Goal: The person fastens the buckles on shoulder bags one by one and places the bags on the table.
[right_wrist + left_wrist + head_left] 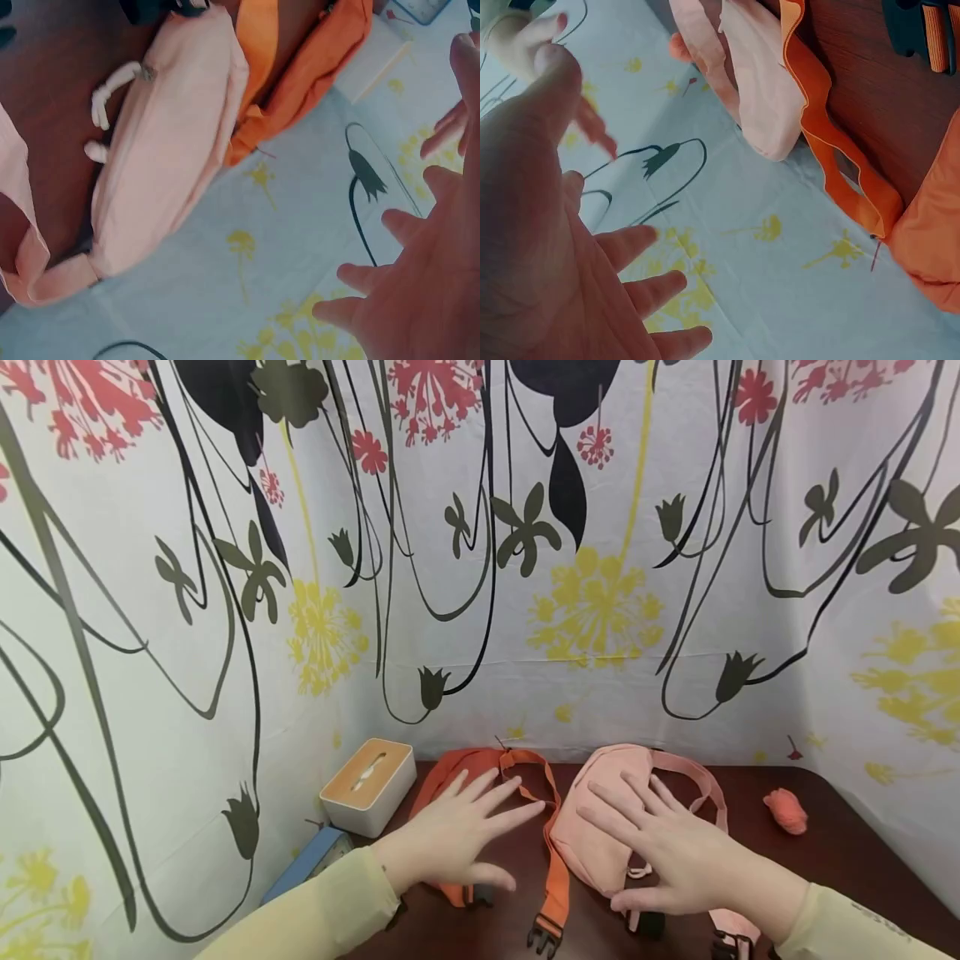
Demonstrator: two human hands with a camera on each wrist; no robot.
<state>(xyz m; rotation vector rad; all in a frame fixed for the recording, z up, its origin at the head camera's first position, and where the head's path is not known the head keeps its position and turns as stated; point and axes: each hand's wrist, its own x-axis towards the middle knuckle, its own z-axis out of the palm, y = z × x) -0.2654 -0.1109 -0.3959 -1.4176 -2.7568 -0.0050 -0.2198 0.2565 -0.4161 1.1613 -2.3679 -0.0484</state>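
Both hands hover with spread, straight fingers and hold nothing. In the head view my left hand [457,831] is in front of an orange waist bag [442,777], hiding much of it. Its orange strap [557,868] runs down to a black buckle [544,935]. My right hand [675,852] is in front of a pink waist bag [592,827], covering its right part. The pink strap [693,768] loops behind it. In the right wrist view the pink bag [169,142] shows whole-length, with pale zipper pulls [112,90] on its side.
A white tissue box [367,785] with a wood-coloured lid stands at the back left. In front of it lies a blue-edged object [307,860], partly hidden by the left sleeve. A small coral bundle [786,811] lies at the right. Patterned cloth [510,693] encloses the dark table [825,860].
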